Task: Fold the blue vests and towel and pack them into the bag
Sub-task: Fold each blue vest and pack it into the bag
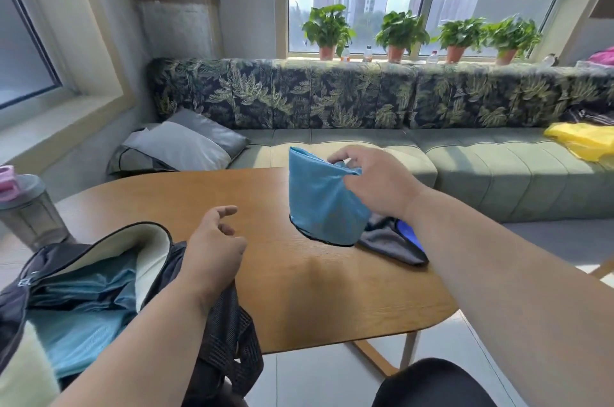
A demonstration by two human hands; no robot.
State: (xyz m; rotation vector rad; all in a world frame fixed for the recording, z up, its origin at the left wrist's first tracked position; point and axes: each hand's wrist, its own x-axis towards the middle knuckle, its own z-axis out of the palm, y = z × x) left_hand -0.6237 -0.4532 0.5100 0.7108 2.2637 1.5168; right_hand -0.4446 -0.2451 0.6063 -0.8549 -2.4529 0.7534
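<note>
Bag [83,290]: dark, unzipped, lying at the lower left against the near edge of the desk [299,290]. Its pale lining is exposed along the upper rim. Light blue fabric [76,323] lies inside the open compartment. A black mesh strap [229,337] hangs off the desk edge below the left wrist.

Left hand [212,250]: held above the desk just right of the bag opening. Fingers loosely curled, released, grasping nothing.

Right hand [372,184]: raised over the middle of the desk. Fingers pinch the top edge of a folded blue vest [319,203]. The vest hangs down from the grasp; its dark-trimmed lower edge touches the desk top.

Towel [388,243]: grey, crumpled, lying on the desk just right of the vest and partly under the right forearm. A bright blue patch [410,233] shows at its right side; what it belongs to cannot be determined.

Surroundings: a green sofa [465,160] with leaf-patterned back cushions stands behind the desk. Grey pillows [186,144] lie at its left end, a yellow cloth [581,140] at its right. 4 potted plants [402,34] stand on the window sill. A lidded grey container [26,210] stands at the far left.
</note>
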